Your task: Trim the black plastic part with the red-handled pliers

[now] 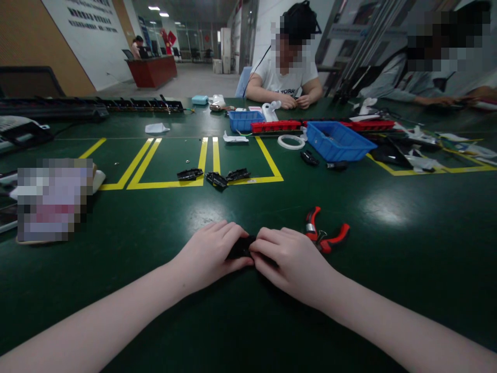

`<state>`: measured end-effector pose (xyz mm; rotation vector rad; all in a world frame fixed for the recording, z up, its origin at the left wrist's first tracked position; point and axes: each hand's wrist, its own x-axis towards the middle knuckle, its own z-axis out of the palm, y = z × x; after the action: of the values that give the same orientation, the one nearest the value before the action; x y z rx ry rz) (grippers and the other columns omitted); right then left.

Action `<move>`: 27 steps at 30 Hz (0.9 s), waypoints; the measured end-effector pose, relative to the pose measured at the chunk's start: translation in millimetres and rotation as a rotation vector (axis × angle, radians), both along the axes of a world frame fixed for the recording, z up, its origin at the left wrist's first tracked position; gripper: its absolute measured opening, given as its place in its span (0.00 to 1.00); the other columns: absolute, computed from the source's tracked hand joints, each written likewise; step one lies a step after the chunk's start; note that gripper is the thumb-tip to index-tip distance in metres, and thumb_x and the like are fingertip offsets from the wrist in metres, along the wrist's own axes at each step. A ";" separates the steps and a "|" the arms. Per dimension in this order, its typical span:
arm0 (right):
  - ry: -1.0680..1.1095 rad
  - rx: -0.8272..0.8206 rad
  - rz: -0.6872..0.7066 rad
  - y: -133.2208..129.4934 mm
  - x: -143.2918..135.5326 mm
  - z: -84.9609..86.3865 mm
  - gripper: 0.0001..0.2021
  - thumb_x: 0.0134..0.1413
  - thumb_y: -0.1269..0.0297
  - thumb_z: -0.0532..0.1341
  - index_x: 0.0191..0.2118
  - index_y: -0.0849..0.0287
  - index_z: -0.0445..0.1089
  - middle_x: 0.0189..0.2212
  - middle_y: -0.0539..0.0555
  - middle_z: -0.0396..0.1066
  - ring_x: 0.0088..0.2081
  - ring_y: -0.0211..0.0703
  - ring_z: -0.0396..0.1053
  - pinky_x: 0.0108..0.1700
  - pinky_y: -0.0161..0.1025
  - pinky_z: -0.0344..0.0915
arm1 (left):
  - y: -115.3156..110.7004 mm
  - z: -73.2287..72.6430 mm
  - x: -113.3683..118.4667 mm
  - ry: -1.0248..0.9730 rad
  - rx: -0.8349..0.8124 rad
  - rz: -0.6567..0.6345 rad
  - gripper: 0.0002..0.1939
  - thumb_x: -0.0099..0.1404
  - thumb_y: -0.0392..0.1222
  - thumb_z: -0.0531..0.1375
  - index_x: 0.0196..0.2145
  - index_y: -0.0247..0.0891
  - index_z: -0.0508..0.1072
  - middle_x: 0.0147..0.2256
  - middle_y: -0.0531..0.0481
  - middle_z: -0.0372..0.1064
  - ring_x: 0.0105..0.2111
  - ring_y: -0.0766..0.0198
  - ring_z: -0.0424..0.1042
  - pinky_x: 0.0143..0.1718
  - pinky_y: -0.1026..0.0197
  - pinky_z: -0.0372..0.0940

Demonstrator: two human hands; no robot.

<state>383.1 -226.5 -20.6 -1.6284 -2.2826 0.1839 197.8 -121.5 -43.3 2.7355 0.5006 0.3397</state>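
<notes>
Both of my hands meet over a small black plastic part (241, 248) just above or on the green table. My left hand (215, 247) is closed round its left side, thumb below and fingers on top. My right hand (289, 256) pinches at its right end; the fingertips cover that end, so its shape there is hidden. Beside my right hand lie red-handled pliers (333, 242), their jaws hidden behind the hand. Farther out, three similar black parts (217, 180) rest near the yellow tape lines.
Beyond are a blue bin (337, 141), a smaller blue bin (245, 121), a white tape ring (291, 142) and red strips (275, 126). A blurred package (54, 202) lies left. Across the table a person (287, 67) works with their hands; others sit right.
</notes>
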 end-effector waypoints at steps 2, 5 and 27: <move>-0.013 0.008 0.014 -1.0 0.9 0.2 0.09 0.65 0.69 0.56 0.40 0.61 0.74 0.35 0.55 0.73 0.32 0.41 0.69 0.33 0.41 0.59 | 0.4 -0.9 -0.3 -0.001 -0.030 0.016 0.16 0.67 0.47 0.65 0.47 0.39 0.68 0.44 0.47 0.74 0.44 0.54 0.74 0.46 0.49 0.70; 0.003 0.015 0.025 -2.5 3.3 -0.2 0.10 0.66 0.69 0.55 0.45 0.61 0.74 0.37 0.56 0.73 0.35 0.42 0.70 0.34 0.41 0.61 | 0.5 -0.7 -0.7 -0.009 -0.068 0.021 0.15 0.68 0.48 0.65 0.47 0.40 0.68 0.43 0.48 0.74 0.44 0.55 0.74 0.46 0.50 0.70; 0.023 -0.390 -0.057 -3.4 132.2 27.1 0.40 0.42 0.57 0.74 0.64 0.42 0.66 0.64 0.60 0.61 0.64 0.66 0.60 0.57 0.63 0.65 | 2.1 4.7 -7.2 -0.129 -0.315 0.101 0.15 0.74 0.43 0.56 0.56 0.43 0.63 0.50 0.47 0.71 0.46 0.56 0.75 0.44 0.51 0.73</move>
<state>515.3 -229.9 6.6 -1.8576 -2.2829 0.6666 190.5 -119.4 -38.6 2.3735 0.6027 0.4213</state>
